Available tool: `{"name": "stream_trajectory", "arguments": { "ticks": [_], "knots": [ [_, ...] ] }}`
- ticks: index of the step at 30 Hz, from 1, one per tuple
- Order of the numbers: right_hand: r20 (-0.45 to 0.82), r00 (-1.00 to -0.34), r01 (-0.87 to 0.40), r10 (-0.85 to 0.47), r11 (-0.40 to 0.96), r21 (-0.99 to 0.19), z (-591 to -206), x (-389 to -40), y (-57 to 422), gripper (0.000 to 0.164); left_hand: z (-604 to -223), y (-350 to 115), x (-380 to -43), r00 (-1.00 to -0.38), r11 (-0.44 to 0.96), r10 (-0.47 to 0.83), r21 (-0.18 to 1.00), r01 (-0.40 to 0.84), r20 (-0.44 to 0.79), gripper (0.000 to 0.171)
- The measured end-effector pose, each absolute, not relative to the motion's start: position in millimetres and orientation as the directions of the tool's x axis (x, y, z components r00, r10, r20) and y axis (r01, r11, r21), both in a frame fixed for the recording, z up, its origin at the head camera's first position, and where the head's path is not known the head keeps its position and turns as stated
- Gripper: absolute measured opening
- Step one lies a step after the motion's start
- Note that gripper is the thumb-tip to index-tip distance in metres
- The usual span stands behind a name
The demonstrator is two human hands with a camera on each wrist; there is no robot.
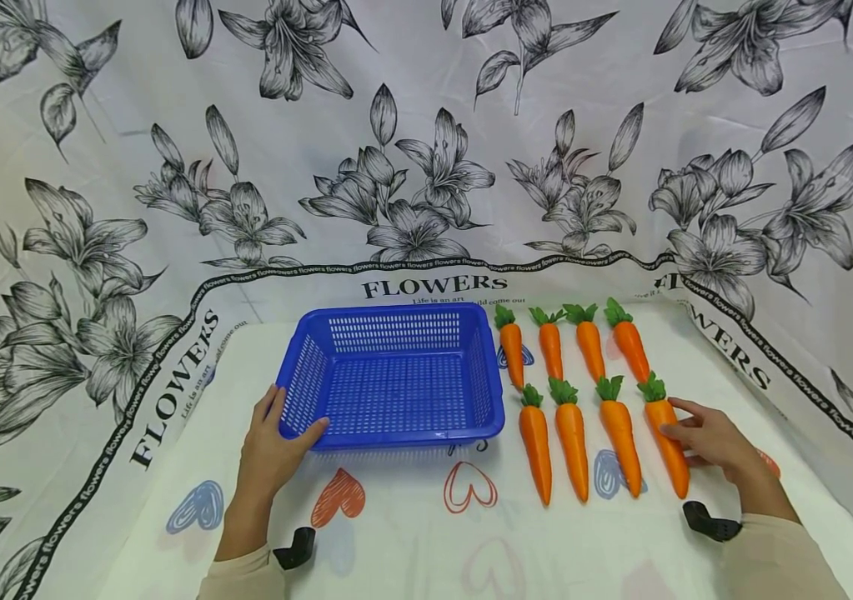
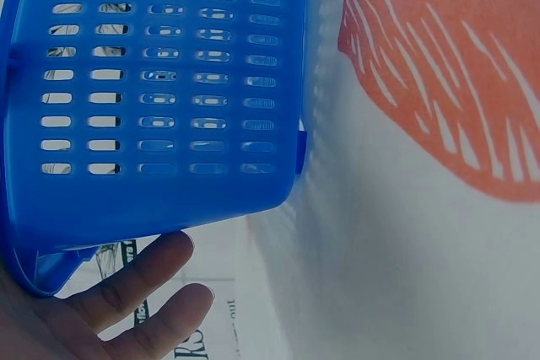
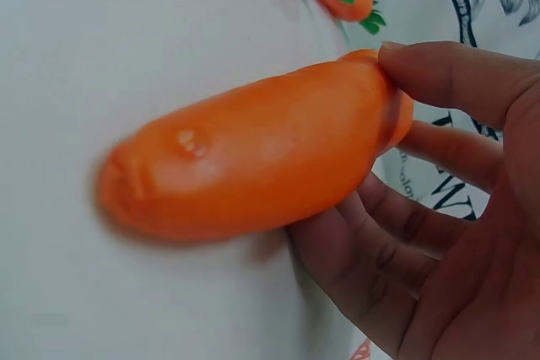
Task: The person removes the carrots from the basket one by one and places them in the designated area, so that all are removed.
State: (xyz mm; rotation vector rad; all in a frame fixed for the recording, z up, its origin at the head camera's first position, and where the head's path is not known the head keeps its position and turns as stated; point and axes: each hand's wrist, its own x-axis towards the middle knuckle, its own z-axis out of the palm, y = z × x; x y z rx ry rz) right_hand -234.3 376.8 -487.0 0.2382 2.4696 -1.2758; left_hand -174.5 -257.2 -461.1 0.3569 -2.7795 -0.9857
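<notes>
A blue plastic basket with slotted walls stands on the table with nothing in it. My left hand grips its near left corner, the thumb over the rim and the other fingers along the outside. In the left wrist view two fingertips show below the basket's wall. On the far right, my right hand pinches the upper part of an orange carrot with a green leafy top. The right wrist view has this carrot with its tip toward the camera, thumb and fingers on opposite sides.
Several more carrots lie in two rows right of the basket, among them a near-row carrot and a back-row carrot. A white cloth printed with hearts covers the table. Behind it hangs a flower-printed curtain. Black devices sit at both wrists.
</notes>
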Motion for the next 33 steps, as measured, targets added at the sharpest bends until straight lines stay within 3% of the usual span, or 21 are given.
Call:
{"name": "stream_trajectory", "arguments": {
  "ticks": [24,33],
  "knots": [
    [-0.363,-0.931,0.325,0.035,0.530,-0.783,-481,-220,383,0.086,-455,-259,-181,-0.973,0.785,-0.222,0.602,-0.143,0.058,0.107],
    [-0.183,-0.983,0.162,0.019,0.564,-0.810,-444,-237,375,0.085,-425,-275,-191,-0.976,0.845,-0.189,0.523,-0.108,0.105,0.103]
  ]
}}
